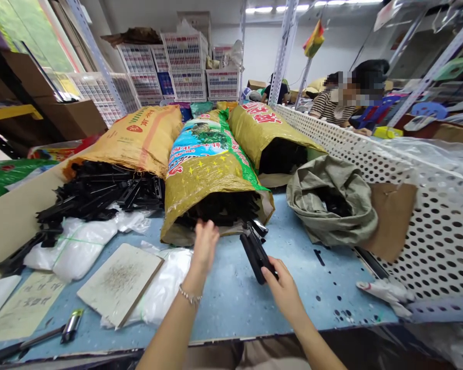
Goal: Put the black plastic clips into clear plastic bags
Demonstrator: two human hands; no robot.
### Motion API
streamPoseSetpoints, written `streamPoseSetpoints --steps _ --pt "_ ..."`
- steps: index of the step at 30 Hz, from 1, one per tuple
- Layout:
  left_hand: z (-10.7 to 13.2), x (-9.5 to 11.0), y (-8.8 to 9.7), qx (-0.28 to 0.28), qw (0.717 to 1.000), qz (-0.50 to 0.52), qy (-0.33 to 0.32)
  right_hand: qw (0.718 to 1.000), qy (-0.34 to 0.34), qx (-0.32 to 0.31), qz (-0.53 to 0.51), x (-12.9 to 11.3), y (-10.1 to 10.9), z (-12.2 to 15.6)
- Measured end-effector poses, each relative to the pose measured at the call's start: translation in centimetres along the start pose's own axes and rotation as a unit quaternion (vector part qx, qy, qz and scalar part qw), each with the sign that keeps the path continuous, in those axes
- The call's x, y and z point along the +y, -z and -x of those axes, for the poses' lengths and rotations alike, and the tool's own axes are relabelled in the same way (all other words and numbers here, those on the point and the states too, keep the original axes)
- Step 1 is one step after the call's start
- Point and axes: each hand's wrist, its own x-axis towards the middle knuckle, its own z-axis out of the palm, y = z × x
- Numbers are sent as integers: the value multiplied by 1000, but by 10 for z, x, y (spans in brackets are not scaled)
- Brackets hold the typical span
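My right hand (285, 290) is closed round the near end of a long black plastic part (256, 254), tilted up over the blue table. Several more black parts, some with shiny metal (257, 230), lie just past its far end at the mouth of the middle sack (216, 177). At the left side of that opening is my left hand (206, 246), slightly blurred, its fingers stretched toward the dark inside and apparently holding nothing. Dark parts fill the shadowed opening, so their shapes are hard to make out.
An orange sack (135, 133) spills black parts on the left; a gold sack (270, 128) and a grey-green bag (332, 226) stand right. A worn square board (119, 280), plastic bags (81, 252) and a hammer (71, 326) lie nearer. A perforated panel (432, 231) borders the right; a person (334, 108) sits beyond.
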Motion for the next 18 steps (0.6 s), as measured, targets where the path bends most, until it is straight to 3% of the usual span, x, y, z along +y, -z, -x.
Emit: streamPoseSetpoints --steps 2,4,6,7,9,11,14,18 --pt "27 -21 0 -46 995 -71 56 989 118 2 88 -11 -8 14" --pt "57 -41 7 -73 985 -142 61 964 213 -96 126 -22 -11 27" --pt "83 -49 18 -68 977 -192 65 945 243 -182 119 -30 -7 33" --pt "94 -48 24 -64 974 -208 69 946 237 -187 117 -32 -4 31" --pt "111 -37 33 -83 967 -229 78 958 214 -132 139 -34 3 21" --pt "125 -24 36 -121 960 -243 73 952 221 -86 192 -34 4 5" --pt "136 -17 35 -162 947 -273 55 941 243 -123 202 -33 -7 -12" --pt "127 -27 34 -108 943 -315 -28 970 106 -200 89 -26 -24 2"
